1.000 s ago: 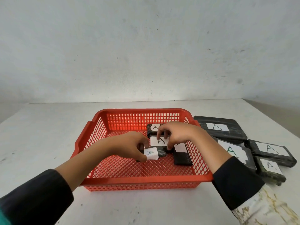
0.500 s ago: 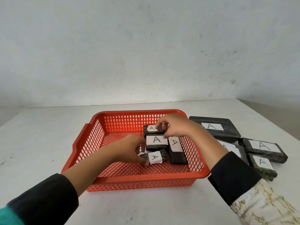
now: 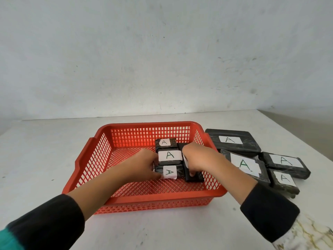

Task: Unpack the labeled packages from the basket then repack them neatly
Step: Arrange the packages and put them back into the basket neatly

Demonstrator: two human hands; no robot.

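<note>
A red mesh basket sits on the white table. Inside, three small black packages with white "A" labels lie in a column: far, middle, near. A long black package lies lengthwise to their right. My left hand touches the left side of the near and middle packages. My right hand covers the long package, fingers curled on it. Outside the basket on the right lie several larger labeled packages, among them a big one.
The other outside packages sit right of the basket: a tilted one, one further right, a small one. The table's right edge runs near them. A grey wall stands behind.
My right hand moved from the far small package down onto the long package on the right. My left hand stays at the near small package, which now lies lined up with the column.
</note>
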